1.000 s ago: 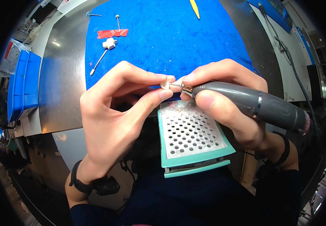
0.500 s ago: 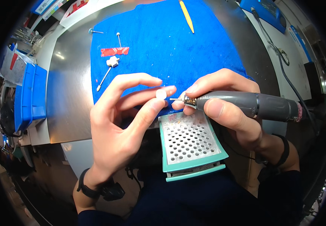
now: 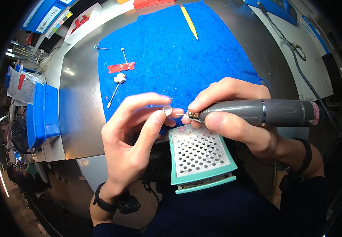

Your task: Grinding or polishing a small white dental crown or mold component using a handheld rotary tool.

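Observation:
Between its thumb and fingers, my left hand (image 3: 127,140) pinches a small round white piece (image 3: 167,110); its raised index finger is blurred. My right hand (image 3: 240,136) is wrapped round a dark grey rotary handpiece (image 3: 254,112) lying nearly level, its thumb and index finger close to the nose. A thin metal bur (image 3: 181,115) sticks out of the nose toward the white piece, with a small gap between them. Below both hands sits a perforated metal grille in a teal frame (image 3: 231,164).
Beneath lies a blue towel (image 3: 159,59) on a metal bench. On it are a yellow pencil-like stick (image 3: 189,21), a red strip (image 3: 121,68), a white knobby piece (image 3: 120,78) and several thin-shanked bits. A blue bin (image 3: 40,118) stands left; a dark cable (image 3: 305,79) runs right.
The whole view has shifted, so the towel and its items appear lower. My left index finger has moved and is blurred. Both hands keep their holds on the white piece and the handpiece.

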A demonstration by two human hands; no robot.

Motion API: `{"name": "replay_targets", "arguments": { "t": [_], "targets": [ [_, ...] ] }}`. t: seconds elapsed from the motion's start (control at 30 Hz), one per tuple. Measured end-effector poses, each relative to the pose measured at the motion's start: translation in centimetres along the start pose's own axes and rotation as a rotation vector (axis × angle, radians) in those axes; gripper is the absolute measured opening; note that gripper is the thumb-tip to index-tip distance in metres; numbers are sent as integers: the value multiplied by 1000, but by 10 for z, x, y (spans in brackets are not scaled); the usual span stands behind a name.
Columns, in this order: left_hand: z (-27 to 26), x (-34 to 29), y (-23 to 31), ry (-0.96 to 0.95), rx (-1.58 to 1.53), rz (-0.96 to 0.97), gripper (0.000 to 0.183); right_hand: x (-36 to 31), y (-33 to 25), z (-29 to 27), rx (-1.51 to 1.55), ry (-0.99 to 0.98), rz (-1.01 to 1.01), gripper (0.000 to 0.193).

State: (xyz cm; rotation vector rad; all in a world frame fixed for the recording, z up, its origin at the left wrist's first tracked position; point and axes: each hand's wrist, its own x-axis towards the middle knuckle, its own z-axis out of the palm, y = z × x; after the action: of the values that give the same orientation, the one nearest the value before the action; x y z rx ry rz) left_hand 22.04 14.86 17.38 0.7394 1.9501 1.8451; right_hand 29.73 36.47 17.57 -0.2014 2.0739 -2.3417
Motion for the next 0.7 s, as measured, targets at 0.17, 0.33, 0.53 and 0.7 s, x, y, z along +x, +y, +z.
{"name": "replay_targets", "arguments": {
  "t": [0.17, 0.33, 0.53, 0.7],
  "targets": [
    [-1, -1, -2, -15, 111, 4, 19, 0, 2, 1, 8, 2, 8, 26],
    [-4, -1, -11, -38, 176, 68, 24, 1, 5, 1, -80, -6, -49, 25],
    [-1, 0, -12, -4, 148, 73, 22, 1, 7, 2, -113, -2, -44, 24],
    [-2, -1, -11, -17, 163, 62, 22, 1, 5, 5, -145, -17, -48, 24]
  ]
}}
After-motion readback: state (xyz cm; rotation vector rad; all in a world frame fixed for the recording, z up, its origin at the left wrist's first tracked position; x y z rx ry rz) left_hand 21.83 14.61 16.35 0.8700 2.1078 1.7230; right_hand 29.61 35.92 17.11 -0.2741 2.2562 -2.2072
